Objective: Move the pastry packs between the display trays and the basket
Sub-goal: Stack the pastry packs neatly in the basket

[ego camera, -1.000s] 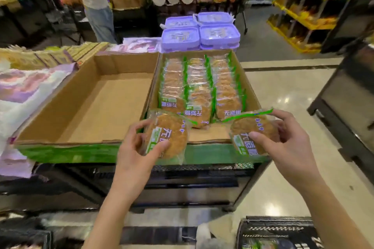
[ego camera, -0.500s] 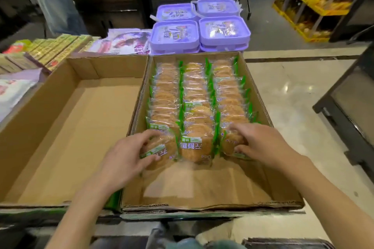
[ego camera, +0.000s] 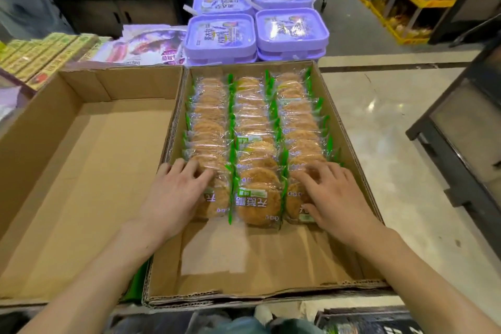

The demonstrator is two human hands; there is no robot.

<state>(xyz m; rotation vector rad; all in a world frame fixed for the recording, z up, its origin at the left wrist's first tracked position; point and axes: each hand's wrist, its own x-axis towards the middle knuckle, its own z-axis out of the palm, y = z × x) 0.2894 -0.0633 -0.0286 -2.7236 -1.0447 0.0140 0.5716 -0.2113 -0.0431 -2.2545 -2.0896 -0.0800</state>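
Your left hand (ego camera: 177, 192) lies flat on the nearest pastry pack of the left row (ego camera: 215, 202), fingers straight and spread over the wrapper, gripping nothing. Your right hand (ego camera: 334, 195) does the same on the nearest pack of the right row (ego camera: 294, 199), fingers extended and pressing down. Both packs sit in the right cardboard tray (ego camera: 360, 144), which holds three rows of clear packs with green seams running from its far edge toward its near edge. The front pack of the middle row (ego camera: 257, 205), between your hands, shows white characters on a green label, seen upside down; you cannot read them surely. The left cardboard tray (ego camera: 89, 171) touches the right one along its side. Beyond the far edge stand purple lidded tubs (ego camera: 221, 34) with printed labels too blurred to read. The basket's rim (ego camera: 360, 320) shows at the bottom right.
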